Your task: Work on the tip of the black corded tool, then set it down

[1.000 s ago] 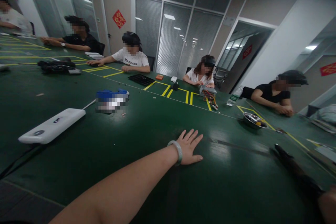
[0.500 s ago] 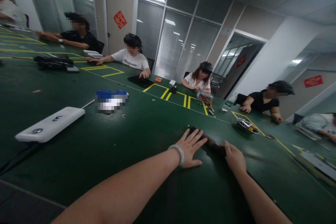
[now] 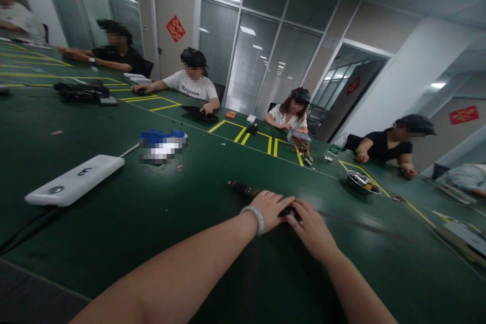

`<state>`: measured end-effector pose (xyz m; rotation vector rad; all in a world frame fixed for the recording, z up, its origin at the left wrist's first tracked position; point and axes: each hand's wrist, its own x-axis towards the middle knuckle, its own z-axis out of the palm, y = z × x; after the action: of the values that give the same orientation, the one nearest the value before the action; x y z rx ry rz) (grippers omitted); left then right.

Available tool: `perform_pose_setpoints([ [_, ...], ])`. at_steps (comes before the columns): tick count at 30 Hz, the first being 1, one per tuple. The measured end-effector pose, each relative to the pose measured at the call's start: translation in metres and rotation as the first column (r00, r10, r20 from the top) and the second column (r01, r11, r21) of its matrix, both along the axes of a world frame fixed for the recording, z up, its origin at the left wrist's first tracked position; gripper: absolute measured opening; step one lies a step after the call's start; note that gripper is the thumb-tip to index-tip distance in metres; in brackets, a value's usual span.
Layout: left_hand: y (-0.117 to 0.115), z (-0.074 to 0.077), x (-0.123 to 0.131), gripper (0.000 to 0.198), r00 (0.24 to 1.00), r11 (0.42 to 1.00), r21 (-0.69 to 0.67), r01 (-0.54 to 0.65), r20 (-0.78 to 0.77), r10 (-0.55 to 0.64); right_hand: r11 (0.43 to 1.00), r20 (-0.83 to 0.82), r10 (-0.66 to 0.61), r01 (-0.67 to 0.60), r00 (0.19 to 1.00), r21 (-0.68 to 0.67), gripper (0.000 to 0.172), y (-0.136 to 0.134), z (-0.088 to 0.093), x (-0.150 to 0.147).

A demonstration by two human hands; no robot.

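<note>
A dark, rod-shaped electric screwdriver (image 3: 243,189) lies on the green table in front of me, its narrow metal tip towards the left. My left hand (image 3: 270,208), with a pale bangle at the wrist, is closed over its middle. At the right end my right hand (image 3: 312,225) grips it between thumb and fingers, touching the left fingertips. Both hands hide much of the screwdriver's rear part.
A white power strip (image 3: 78,180) and a blue-and-white item (image 3: 163,146), partly blurred, are on the left. Farther off are a metal bowl (image 3: 363,182), a water bottle (image 3: 335,147) and black cables (image 3: 81,92). Several people sit round the table (image 3: 182,243).
The screwdriver has shifted left, its tip now farther out. My left hand went from spread fingers to closed over it. My right hand moved left, up against the left one.
</note>
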<state>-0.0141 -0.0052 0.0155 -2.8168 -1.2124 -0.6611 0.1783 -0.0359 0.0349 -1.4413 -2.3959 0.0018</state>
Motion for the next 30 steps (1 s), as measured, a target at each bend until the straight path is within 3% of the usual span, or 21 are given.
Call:
perform_pose_setpoints([
  [4,0.004,-0.002,0.001,0.055,1.000,1.000,0.013,-0.003,-0.027,0.003,0.998,0.126,-0.044,0.051,0.991,-0.047,0.060,-0.007,0.018,0.024],
  [6,0.005,-0.004,0.002,0.055,1.000,1.000,0.020,-0.016,-0.026,0.016,0.991,0.149,-0.100,0.112,0.984,-0.074,0.051,-0.007,0.025,0.036],
  [8,0.006,-0.005,0.003,0.054,0.999,0.999,0.026,-0.032,-0.011,0.033,0.968,0.175,-0.131,0.164,0.976,-0.189,0.040,-0.008,0.031,0.047],
  [11,0.008,-0.004,0.004,0.054,0.999,0.999,0.028,-0.044,0.015,0.044,0.856,0.226,-0.146,0.238,0.963,-0.459,0.037,-0.009,0.033,0.058],
  [14,0.008,-0.002,0.005,0.054,0.999,0.999,0.007,-0.034,0.019,0.034,0.780,0.260,-0.169,0.290,0.951,-0.554,0.036,-0.011,0.031,0.062],
  [21,0.007,0.001,0.007,0.051,1.000,0.999,-0.040,-0.023,0.015,0.023,0.804,0.252,-0.150,0.266,0.956,-0.532,0.016,-0.010,0.030,0.057],
  [26,0.007,0.002,0.008,0.049,1.000,0.999,-0.051,-0.007,0.017,0.008,0.802,0.201,-0.380,0.430,0.903,-0.414,0.014,-0.002,0.024,0.058],
  [30,0.007,0.002,0.008,0.047,1.000,0.999,-0.053,-0.006,0.027,0.008,0.798,0.038,-0.571,0.566,0.820,-0.206,0.014,0.007,0.016,0.059],
])
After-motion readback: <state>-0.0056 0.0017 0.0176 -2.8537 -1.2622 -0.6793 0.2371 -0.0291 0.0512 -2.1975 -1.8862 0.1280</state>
